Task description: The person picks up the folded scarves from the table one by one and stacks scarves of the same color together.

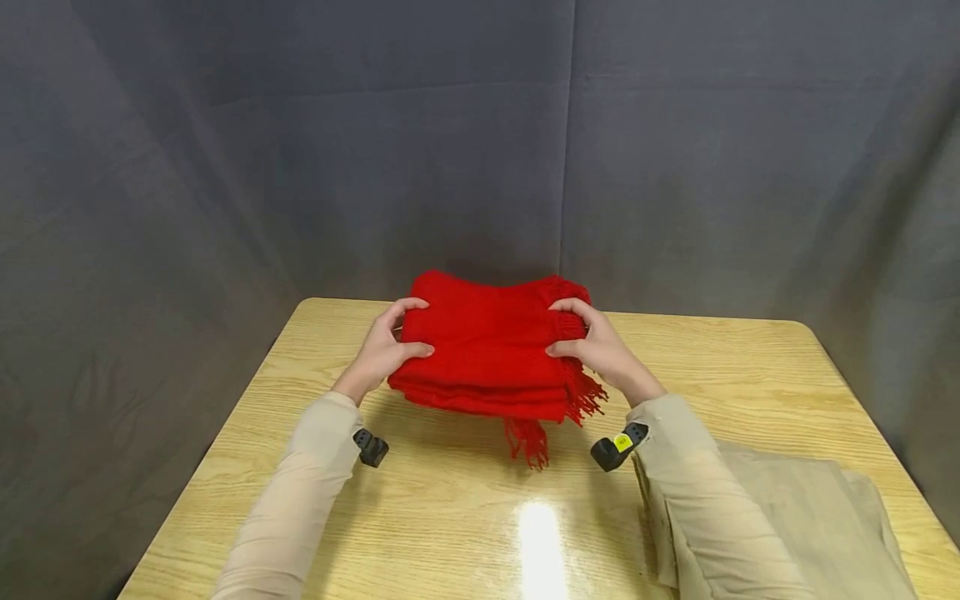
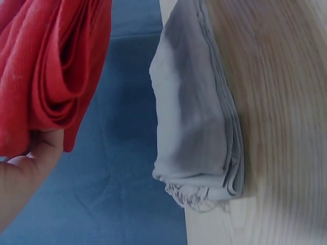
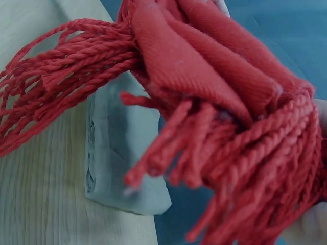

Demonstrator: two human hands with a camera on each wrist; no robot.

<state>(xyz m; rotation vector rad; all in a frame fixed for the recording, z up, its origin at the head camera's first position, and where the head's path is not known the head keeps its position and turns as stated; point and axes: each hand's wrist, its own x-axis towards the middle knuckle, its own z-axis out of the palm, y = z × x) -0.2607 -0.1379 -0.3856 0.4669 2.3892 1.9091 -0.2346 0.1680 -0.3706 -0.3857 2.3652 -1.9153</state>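
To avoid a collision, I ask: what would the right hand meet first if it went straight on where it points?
The red scarf, which the right hand grips. Beyond it, perhaps the dark curtain, but depth is unclear.

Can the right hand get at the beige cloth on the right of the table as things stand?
Probably not as is: the right hand grips the red scarf. Once freed, likely yes, since nothing appears to lie on the beige cloth.
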